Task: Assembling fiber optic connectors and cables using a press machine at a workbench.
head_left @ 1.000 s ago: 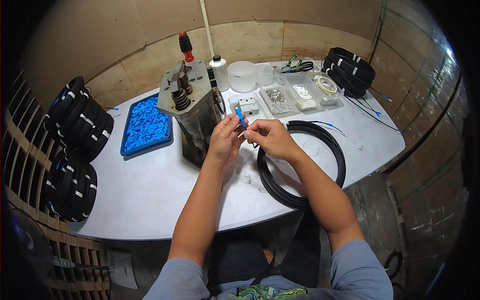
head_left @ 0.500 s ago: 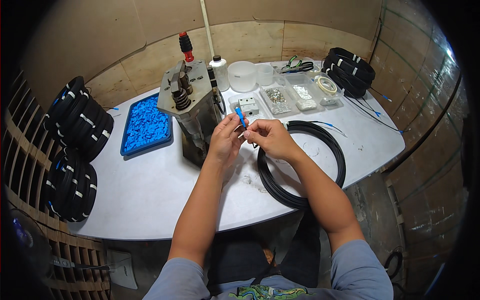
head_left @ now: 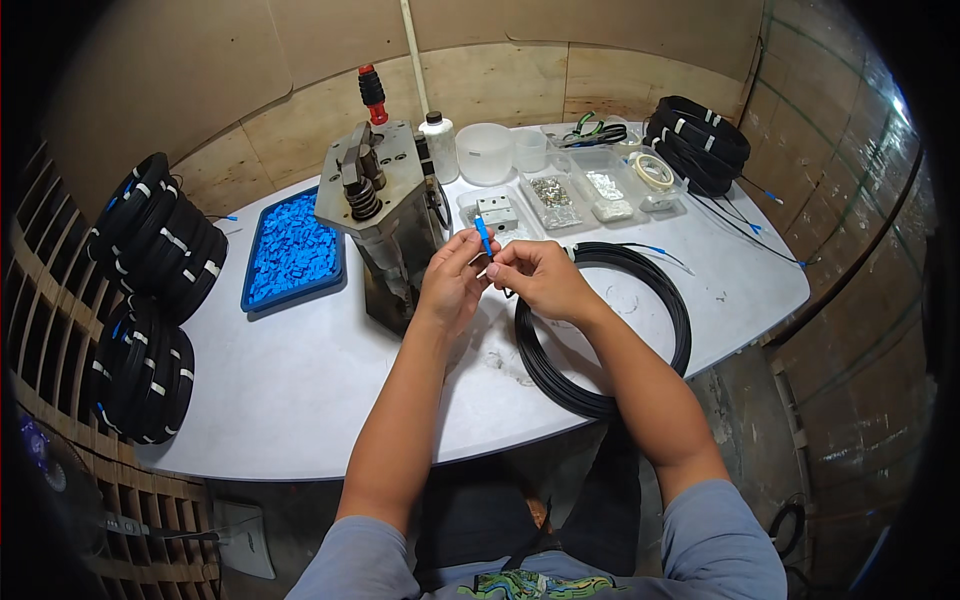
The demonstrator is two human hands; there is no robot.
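Between the fingertips of my left hand is a small blue cable connector, tilted with its tip pointing up and away. My right hand pinches just below it, where a thin dark cable end meets the connector; the fingers partly hide that spot. Right beside my right hand, a large coil of black cable lies flat on the table, passing under my right forearm. A blue-tipped cable end sticks out at the coil's far side. Behind my hands sits a small metal block in a clear tray.
A heavy metal press stands left of my hands, beside a blue tray of small blue parts. Taped black cable coils are stacked at the left, more at the far right. Clear boxes and a bottle line the back.
Both hands stay in nearly the same place. The blue connector has shifted very slightly in my fingers, and my right fingertips have moved a little closer around its lower end.
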